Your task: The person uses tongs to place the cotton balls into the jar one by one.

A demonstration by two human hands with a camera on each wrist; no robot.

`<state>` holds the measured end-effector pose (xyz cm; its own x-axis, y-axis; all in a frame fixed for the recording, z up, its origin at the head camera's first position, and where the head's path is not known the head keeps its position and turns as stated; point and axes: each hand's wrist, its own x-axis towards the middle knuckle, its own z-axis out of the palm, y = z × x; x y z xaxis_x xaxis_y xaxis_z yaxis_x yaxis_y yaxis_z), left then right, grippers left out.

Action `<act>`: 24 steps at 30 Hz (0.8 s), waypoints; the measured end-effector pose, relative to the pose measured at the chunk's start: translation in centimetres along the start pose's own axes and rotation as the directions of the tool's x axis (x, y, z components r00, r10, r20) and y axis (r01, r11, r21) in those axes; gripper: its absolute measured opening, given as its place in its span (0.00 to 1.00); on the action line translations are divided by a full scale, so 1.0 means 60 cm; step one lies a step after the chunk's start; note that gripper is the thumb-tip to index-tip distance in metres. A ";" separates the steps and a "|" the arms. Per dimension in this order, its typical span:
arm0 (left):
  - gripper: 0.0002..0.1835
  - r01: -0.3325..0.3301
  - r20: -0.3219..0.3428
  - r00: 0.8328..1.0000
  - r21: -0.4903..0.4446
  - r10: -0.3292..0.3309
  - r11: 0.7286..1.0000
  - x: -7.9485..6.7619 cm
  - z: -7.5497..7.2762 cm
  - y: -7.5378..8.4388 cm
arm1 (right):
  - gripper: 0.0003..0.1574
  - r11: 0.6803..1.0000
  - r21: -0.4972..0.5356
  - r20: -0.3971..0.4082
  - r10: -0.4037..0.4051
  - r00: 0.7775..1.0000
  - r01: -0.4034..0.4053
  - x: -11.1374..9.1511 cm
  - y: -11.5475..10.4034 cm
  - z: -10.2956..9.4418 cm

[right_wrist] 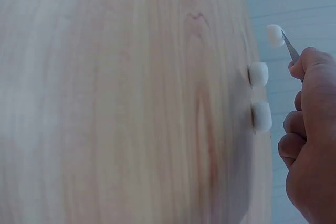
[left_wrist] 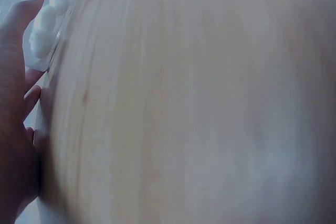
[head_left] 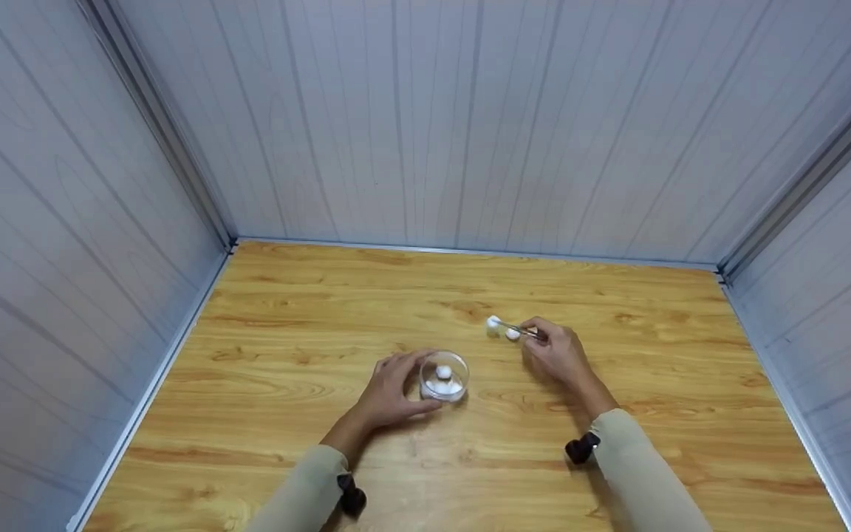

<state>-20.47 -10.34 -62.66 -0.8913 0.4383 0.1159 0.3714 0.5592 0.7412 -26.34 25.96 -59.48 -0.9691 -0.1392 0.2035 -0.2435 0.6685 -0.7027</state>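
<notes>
My left hand (head_left: 388, 395) holds a clear round container (head_left: 458, 397) on the table, with the thumb on its near side and the fingers at its far left. Inside the container lie several white cotton balls (left_wrist: 45, 19). My right hand (head_left: 557, 351) pinches metal tweezers (right_wrist: 290, 49). A cotton ball (right_wrist: 274, 35) sits at the tips of the tweezers, raised above the table. Two more cotton balls, one farther (right_wrist: 258, 74) and one nearer (right_wrist: 261, 117), rest on the table under the tweezers.
The wood-patterned table (head_left: 307, 295) is bounded by a pale back wall (head_left: 433, 133), a left wall (head_left: 63, 222) and a right wall (head_left: 832, 295). Metal strips run along the table's edges. Both sleeved wrists carry small black devices.
</notes>
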 end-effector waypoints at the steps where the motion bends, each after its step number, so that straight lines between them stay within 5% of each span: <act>1: 0.49 -0.002 -0.002 1.000 0.000 0.002 1.000 0.000 0.000 -0.001 | 0.11 1.000 -0.005 0.001 0.000 1.000 0.000 0.001 0.000 -0.001; 24: 0.49 0.003 -0.007 1.000 -0.005 -0.003 1.000 0.004 0.000 -0.001 | 0.11 0.999 0.001 -0.007 -0.044 0.999 0.044 0.001 -0.008 -0.009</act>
<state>-20.70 -10.29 -62.69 -0.8943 0.4315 0.1186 0.3674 0.5568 0.7450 -26.24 26.05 -58.76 -0.9571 -0.1635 0.2391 -0.2862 0.6608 -0.6939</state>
